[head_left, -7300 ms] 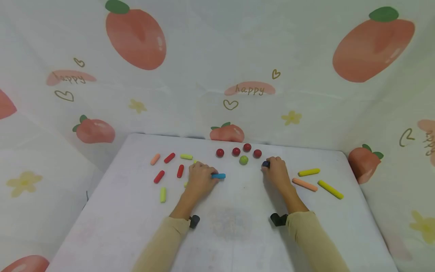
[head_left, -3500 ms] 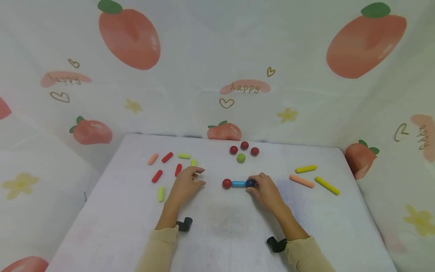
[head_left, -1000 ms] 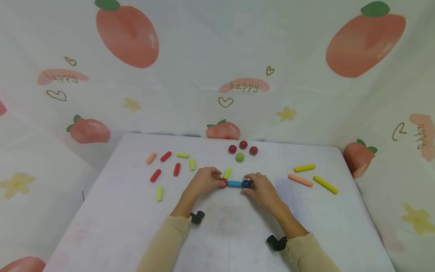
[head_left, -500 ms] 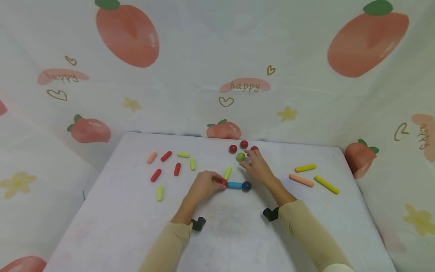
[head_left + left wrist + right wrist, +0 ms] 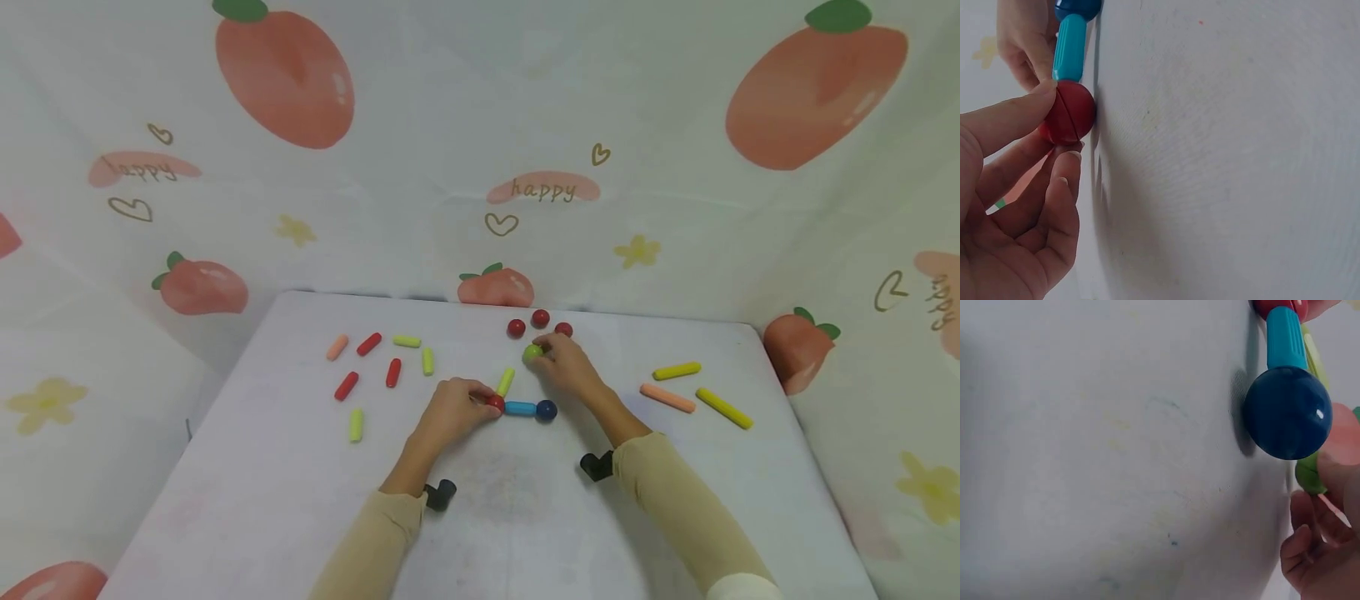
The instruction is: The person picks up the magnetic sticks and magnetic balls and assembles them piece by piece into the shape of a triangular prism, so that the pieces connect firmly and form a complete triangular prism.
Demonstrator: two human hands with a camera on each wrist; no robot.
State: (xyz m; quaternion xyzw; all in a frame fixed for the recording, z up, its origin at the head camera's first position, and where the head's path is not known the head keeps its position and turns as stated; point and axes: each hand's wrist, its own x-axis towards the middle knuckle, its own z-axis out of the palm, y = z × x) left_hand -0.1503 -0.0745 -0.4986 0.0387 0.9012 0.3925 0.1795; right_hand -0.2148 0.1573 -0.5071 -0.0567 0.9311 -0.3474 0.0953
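My left hand (image 5: 452, 410) pinches a red ball (image 5: 1074, 112) between thumb and fingers. A short blue rod (image 5: 521, 408) runs right from this ball to a dark blue ball (image 5: 1288, 414), all in one line on the table. Behind the red ball a short yellow-green rod (image 5: 506, 382) slants away, its near end at the ball. With thumb and fingertips my right hand (image 5: 567, 365) grips a green ball (image 5: 532, 352), just beyond the dark blue ball. The right wrist view shows that green ball (image 5: 1310, 475) partly covered by the thumb.
Several short rods, such as a red rod (image 5: 347, 386) and a yellow-green rod (image 5: 356, 425), lie on the left. Longer rods, two yellow (image 5: 723, 408) and one orange (image 5: 667, 397), lie right. Red balls (image 5: 540, 318) sit near the table's (image 5: 480, 533) back edge.
The blue rod got joined between a red and the dark blue ball. The left hand brought a yellow-green rod to the red ball. The right hand left the dark blue ball and gripped the green one.
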